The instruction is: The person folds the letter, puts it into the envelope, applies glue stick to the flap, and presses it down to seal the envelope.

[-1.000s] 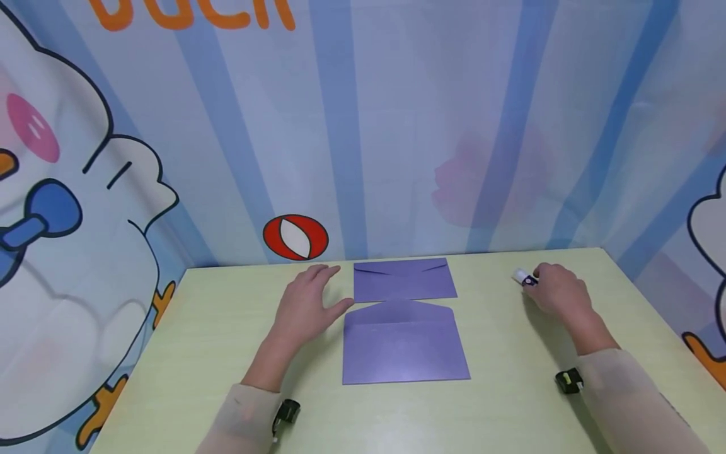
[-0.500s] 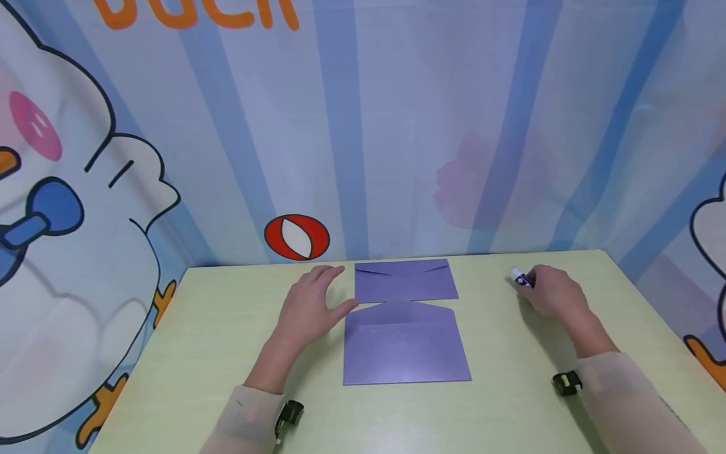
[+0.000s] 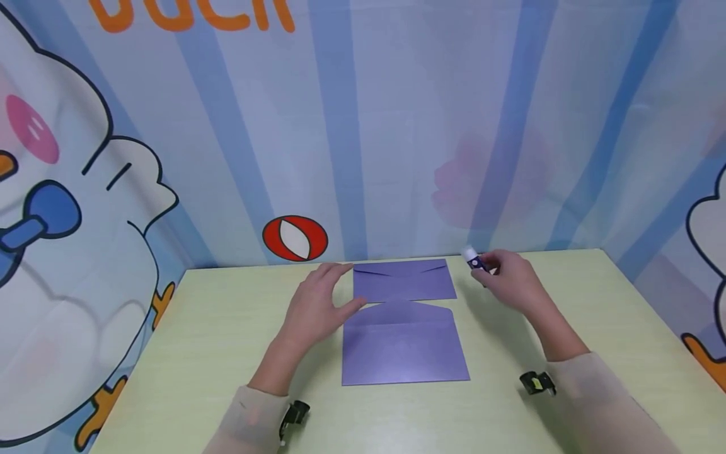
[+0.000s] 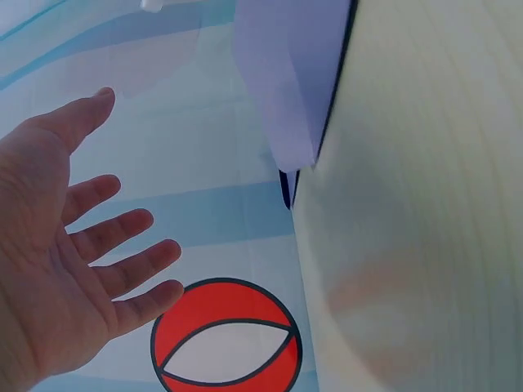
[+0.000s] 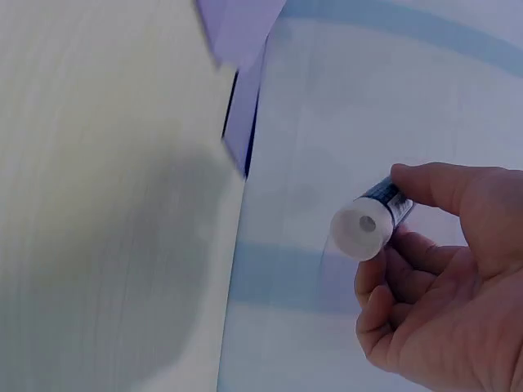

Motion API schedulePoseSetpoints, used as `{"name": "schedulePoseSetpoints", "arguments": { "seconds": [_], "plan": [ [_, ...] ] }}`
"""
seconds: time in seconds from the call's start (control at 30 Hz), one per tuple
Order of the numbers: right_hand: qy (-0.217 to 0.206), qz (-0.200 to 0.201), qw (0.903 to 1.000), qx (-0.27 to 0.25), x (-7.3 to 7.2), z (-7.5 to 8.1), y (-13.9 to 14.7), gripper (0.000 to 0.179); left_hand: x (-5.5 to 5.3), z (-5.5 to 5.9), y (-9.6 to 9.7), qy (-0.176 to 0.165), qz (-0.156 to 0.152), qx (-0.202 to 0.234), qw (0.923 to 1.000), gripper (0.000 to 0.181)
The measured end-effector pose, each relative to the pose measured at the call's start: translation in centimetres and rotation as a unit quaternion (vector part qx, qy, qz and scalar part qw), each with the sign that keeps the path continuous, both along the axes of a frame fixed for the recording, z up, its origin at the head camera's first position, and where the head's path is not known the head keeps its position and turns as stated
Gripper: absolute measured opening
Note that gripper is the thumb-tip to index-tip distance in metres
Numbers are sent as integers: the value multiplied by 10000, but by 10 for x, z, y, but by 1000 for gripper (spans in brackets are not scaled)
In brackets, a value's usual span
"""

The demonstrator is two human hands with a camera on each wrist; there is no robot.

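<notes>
My right hand (image 3: 513, 280) holds a glue stick (image 3: 473, 257) with a white end and a dark blue label, raised over the table to the right of the back envelope. In the right wrist view, thumb and fingers pinch the glue stick (image 5: 377, 216), its round white end toward the camera. A smaller purple envelope (image 3: 411, 282) lies at the back of the table. Closer to me is a larger purple envelope (image 3: 405, 353), its flap pointing away. My left hand (image 3: 314, 309) hovers at the envelopes' left side, fingers spread and holding nothing; the left wrist view confirms its bare palm (image 4: 61, 269).
Both envelopes lie on a pale yellow table (image 3: 227, 353). Behind it hangs a blue striped backdrop (image 3: 391, 126) with a printed red-and-white ball (image 3: 295, 238), reaching down to the table's back edge. A small black camera sits at each wrist.
My right hand has carried the glue stick left and slightly up, from the right side of the table toward the back envelope. My left hand has shifted a little to the right. The envelopes stay put.
</notes>
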State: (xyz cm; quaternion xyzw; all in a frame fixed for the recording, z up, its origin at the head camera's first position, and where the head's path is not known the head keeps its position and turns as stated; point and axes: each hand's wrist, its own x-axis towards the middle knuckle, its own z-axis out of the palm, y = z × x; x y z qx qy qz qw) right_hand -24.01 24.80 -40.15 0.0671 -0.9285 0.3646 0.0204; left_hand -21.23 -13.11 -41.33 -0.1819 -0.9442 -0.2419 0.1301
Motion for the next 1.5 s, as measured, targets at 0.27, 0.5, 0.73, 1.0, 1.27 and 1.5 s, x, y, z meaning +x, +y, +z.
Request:
{"name": "schedulePoseSetpoints", "arguments": {
  "seconds": [0.27, 0.5, 0.73, 1.0, 1.27, 1.5],
  "plan": [
    [-233, 293, 9931, -1107, 9, 4, -42, 46, 5, 5, 19, -152, -134, 235, 9995, 69],
    [-278, 631, 9797, -1883, 16, -4, -76, 39, 11, 6, 37, -333, -337, 454, 9978, 69],
    [-425, 1122, 9550, -2714, 24, -16, -100, 32, 16, 2, 49, -355, -545, 531, 9965, 71],
    [-786, 1416, 9323, -3235, 32, -23, -116, 31, 22, -1, 58, -156, -716, 527, 9959, 63],
    [-829, 1412, 9263, -3393, 36, -24, -119, 31, 24, 0, 61, 137, -674, 422, 9967, 38],
    [-925, 1383, 9285, -3320, 33, -21, -114, 37, 21, 3, 55, 171, -445, 223, 9986, 32]
  ]
}}
